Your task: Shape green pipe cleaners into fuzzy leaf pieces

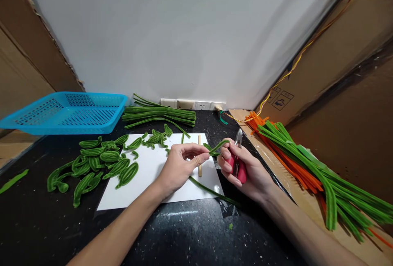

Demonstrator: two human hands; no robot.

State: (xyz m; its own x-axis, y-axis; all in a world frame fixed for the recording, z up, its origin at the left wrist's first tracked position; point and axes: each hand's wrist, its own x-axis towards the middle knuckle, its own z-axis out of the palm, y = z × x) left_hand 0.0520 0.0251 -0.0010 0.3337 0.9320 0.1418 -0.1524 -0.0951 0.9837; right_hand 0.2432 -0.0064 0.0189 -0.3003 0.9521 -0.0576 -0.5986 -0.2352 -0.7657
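Note:
My left hand [178,165] pinches a dark green pipe cleaner [219,146] between thumb and forefinger. Its other end curves over to the fingertips of my right hand [254,172]. That hand is wrapped around red-handled cutting pliers [240,172], whose metal jaws point upward. Below the hands lies a white sheet [144,190] with a thin wooden stick [199,170] on it. A long green strand [208,191] runs from under my left hand past the sheet's edge. Several looped, leaf-like green pieces [110,156] are piled at the left, partly on the sheet.
A blue perforated basket [112,125] stands at the back left. Behind the sheet lies a bundle of dark green pipe cleaners [159,114]. Bright green strips [307,163] and orange ones [294,167] rest on cardboard at the right. A plugged-in twisted cable [276,85] climbs the corner.

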